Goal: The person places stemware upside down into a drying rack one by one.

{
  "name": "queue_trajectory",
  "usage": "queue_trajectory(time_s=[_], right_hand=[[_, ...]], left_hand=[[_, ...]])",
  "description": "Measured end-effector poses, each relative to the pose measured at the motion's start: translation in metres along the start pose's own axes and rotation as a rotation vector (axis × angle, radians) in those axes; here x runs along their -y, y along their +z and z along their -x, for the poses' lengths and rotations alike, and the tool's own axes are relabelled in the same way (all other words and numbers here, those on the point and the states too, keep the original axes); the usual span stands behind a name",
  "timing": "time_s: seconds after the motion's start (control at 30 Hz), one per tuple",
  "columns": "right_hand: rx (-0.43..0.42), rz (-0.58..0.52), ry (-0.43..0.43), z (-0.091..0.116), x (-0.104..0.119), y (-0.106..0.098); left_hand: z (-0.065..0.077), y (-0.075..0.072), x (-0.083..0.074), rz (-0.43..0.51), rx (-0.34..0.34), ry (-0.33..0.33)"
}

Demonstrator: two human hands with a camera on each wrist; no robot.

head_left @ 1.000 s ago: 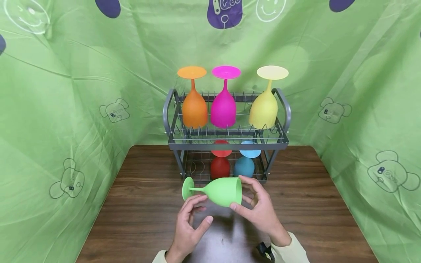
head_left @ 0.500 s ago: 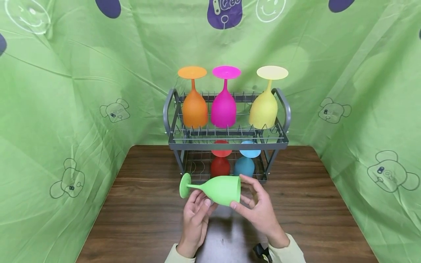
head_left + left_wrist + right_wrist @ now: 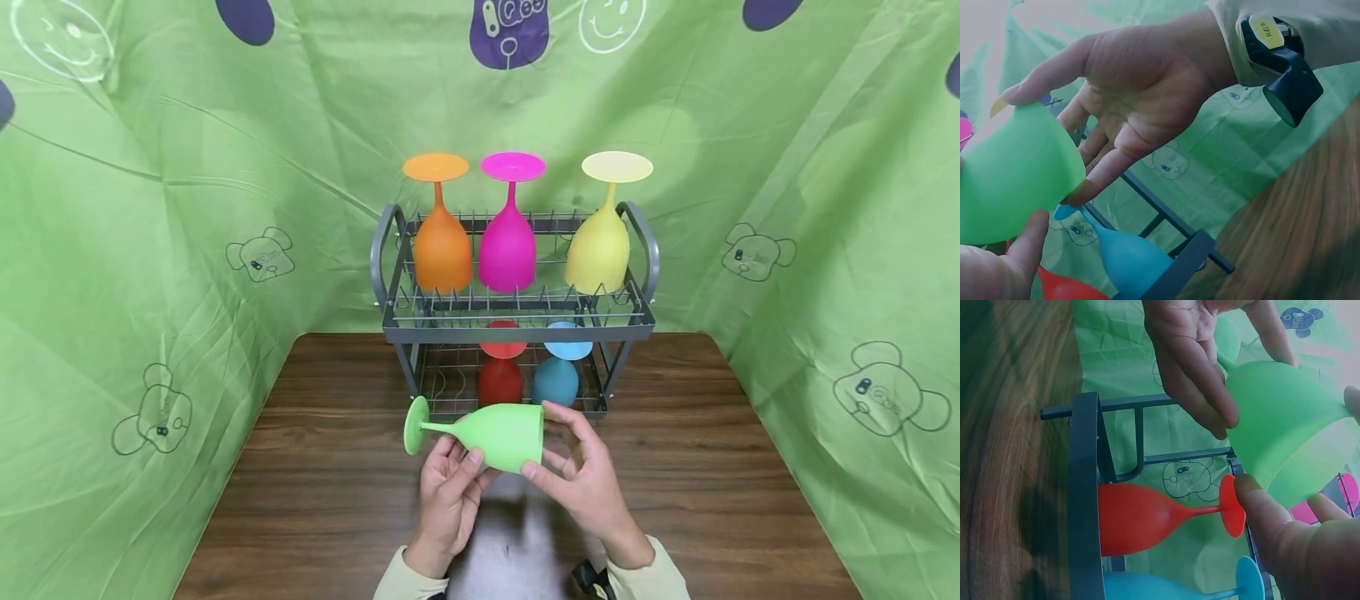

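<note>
Since a second ago, your left hand (image 3: 448, 492) has closed in from below and now cups the narrow end of the green goblet (image 3: 498, 433), where before its fingers hung loose under the stem; the goblet itself has drifted slightly up and left, closer to the rack (image 3: 517, 317).

You hold the goblet on its side in the air just in front of the rack's lower tier, above the surface (image 3: 315, 500). Its long axis runs left to right: foot to the left, open mouth to the right. Your right hand (image 3: 581, 483) pinches the mouth end, thumb on top of the rim and fingers below it. Your left hand's grip is a light curl round the bowl near the stem, fingertips touching it.

Behind the goblet, on the rack's lower tier, stand a red goblet (image 3: 501, 371) and a blue goblet (image 3: 557, 371), both mouth down. On the upper tier are an orange goblet (image 3: 442, 242), a pink goblet (image 3: 508, 242) and a yellow goblet (image 3: 600, 242), also inverted.
</note>
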State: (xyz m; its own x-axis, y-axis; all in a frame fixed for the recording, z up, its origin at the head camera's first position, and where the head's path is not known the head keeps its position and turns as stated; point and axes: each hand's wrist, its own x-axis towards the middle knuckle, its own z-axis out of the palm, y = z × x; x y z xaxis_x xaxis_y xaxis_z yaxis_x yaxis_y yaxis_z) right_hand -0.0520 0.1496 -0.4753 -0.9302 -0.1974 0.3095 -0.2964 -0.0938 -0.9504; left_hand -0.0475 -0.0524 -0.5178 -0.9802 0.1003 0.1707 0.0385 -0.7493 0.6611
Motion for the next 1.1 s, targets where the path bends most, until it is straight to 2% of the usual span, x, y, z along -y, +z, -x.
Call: queue_trajectory(time_s=[0.2,0.33,0.57,0.93,1.1], right_hand=[[0.007,0.042,-0.002,0.000,-0.001,-0.002],[-0.024,0.096,-0.030,0.000,-0.004,-0.006],[-0.109,0.210,-0.033,-0.003,-0.012,-0.019],[-0.221,0.289,-0.002,-0.010,-0.023,-0.036],[-0.305,0.301,0.012,-0.014,-0.032,-0.045]], left_hand=[[-0.001,-0.003,-0.005,-0.037,0.002,0.026],[-0.005,-0.007,-0.010,-0.083,-0.049,0.050],[-0.016,-0.016,-0.019,-0.191,-0.172,0.105],[-0.034,-0.025,-0.033,-0.415,-0.256,0.202],[-0.043,-0.029,-0.037,-0.497,-0.272,0.249]])
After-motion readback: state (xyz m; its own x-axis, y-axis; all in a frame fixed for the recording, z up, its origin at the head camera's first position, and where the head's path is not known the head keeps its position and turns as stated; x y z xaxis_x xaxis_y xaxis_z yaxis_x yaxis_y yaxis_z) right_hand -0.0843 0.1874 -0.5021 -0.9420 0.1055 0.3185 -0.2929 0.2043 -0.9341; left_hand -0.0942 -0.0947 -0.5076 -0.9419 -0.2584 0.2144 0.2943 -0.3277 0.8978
